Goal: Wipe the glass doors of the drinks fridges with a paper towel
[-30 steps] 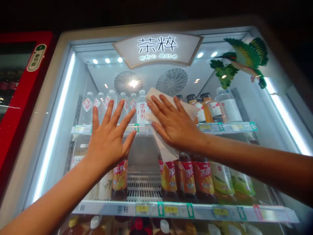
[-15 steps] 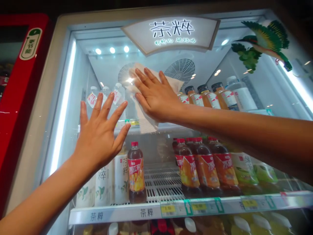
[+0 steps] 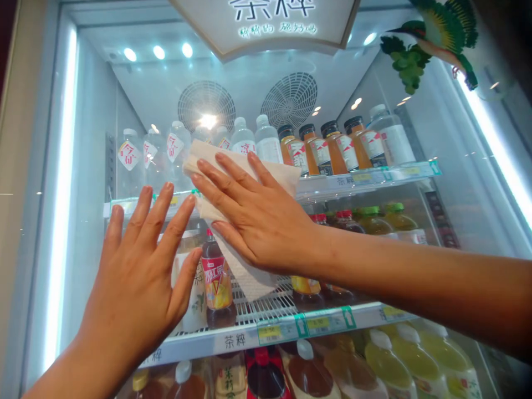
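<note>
My right hand (image 3: 257, 213) lies flat with its fingers stretched out, pressing a white paper towel (image 3: 249, 277) against the glass door of a lit drinks cooler. The towel sticks out above the fingertips and hangs below the palm. To the left, my left hand (image 3: 145, 255) is open, fingers spread, at the glass; whether it touches is hard to tell. Behind the glass, between the hands, a bottle of iced tea (image 3: 217, 280) with a red cap stands on the middle shelf, partly covered by the towel.
Clear water bottles (image 3: 174, 147) and amber bottles with black caps (image 3: 328, 147) line the upper shelf. Price tags run along the middle shelf edge (image 3: 286, 330). A lit sign (image 3: 270, 27) crosses the door's top, with a bird decoration (image 3: 440, 33) at the upper right.
The view has shifted closer and lower. My right hand and the paper towel have moved down the glass, nearer to my left hand, which also sits lower in the picture.
</note>
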Demonstrator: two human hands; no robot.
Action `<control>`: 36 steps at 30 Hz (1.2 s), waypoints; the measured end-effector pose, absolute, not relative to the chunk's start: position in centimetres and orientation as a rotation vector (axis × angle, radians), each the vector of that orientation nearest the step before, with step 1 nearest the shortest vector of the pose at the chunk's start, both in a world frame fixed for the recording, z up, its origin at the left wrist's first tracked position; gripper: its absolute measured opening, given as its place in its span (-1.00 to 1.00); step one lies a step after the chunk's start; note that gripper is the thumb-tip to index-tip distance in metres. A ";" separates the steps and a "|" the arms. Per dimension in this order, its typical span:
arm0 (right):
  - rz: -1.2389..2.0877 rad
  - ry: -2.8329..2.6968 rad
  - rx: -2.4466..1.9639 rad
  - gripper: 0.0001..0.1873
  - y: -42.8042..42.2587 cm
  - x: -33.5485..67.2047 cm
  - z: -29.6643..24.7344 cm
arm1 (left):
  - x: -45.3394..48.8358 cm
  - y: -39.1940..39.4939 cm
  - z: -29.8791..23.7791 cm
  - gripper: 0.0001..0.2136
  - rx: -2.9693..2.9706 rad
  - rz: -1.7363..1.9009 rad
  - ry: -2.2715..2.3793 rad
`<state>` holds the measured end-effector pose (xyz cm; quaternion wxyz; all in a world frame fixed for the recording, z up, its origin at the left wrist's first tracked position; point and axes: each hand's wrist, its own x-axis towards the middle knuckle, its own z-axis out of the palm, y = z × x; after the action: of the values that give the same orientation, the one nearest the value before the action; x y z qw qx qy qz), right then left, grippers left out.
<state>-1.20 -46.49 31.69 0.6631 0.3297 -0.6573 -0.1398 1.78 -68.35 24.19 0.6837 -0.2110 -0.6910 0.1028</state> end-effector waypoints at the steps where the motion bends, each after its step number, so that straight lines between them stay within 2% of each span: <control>1: -0.334 -1.491 0.770 -0.38 -46.2 -1.1 31.5 | 1.9 -68.1 23.8 -0.38 -0.466 0.228 -1.548; 6: -0.238 -1.495 0.731 -0.35 -43.7 -0.6 29.5 | 2.4 -66.0 21.7 -0.33 -0.430 0.181 -1.589; 11: -0.393 -1.523 0.920 -0.30 -38.0 -0.2 25.7 | 2.7 -61.4 19.4 -0.31 -0.517 0.202 -1.620; 16: -0.239 -1.553 0.663 -0.27 -29.4 -0.2 25.5 | 2.9 -55.1 18.6 -0.33 -0.586 0.175 -1.611; 20: -0.391 -1.658 0.779 -0.28 -23.2 0.6 22.6 | 2.8 -49.0 18.8 -0.35 -0.660 0.096 -1.608; 25: -0.224 -1.676 0.580 -0.27 -16.9 0.8 19.6 | 2.4 -41.9 18.3 -0.39 -0.713 0.053 -1.630; 30: -0.307 -1.733 0.708 -0.24 -14.1 1.2 18.0 | 1.8 -38.0 17.2 -0.38 -0.710 0.059 -1.641; 33: -0.184 -1.701 0.587 -0.24 -13.7 1.3 17.2 | 1.7 -37.4 16.3 -0.37 -0.662 0.056 -1.651; 36: -0.054 -1.692 0.466 -0.19 -14.7 1.3 13.5 | 2.0 -37.5 14.1 -0.34 -0.612 0.038 -1.667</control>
<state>1.26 -14.66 13.55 0.6389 0.2040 -0.7414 -0.0236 1.97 -37.53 14.07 0.6307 -0.2674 -0.7283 0.0164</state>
